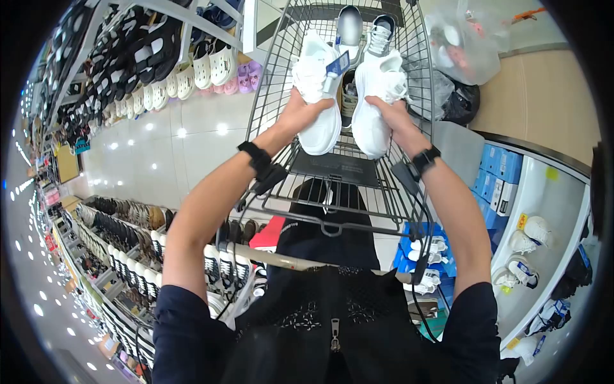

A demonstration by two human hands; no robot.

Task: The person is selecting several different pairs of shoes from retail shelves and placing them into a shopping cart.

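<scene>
My left hand (304,113) is closed around a white sneaker (318,131), which has a blue-and-white tag (338,66) hanging by its opening. In my right hand (393,115) is a matching white sneaker (371,131), gripped from its outer side. Both shoes are held side by side over a wire shopping cart (272,83), toes toward me. Beyond them in the cart stand a dark-lined shoe (349,32) and a laced grey-and-white shoe (380,37). Between the held pair, another shoe (349,96) shows only in part.
Racks of clogs (211,64) hang at the upper left. Rows of shoes (128,256) fill low shelves at the left. Blue shoeboxes (495,169) and a white shelf (537,192) with shoes stand at the right. Plastic bags (464,48) lie beside the cart.
</scene>
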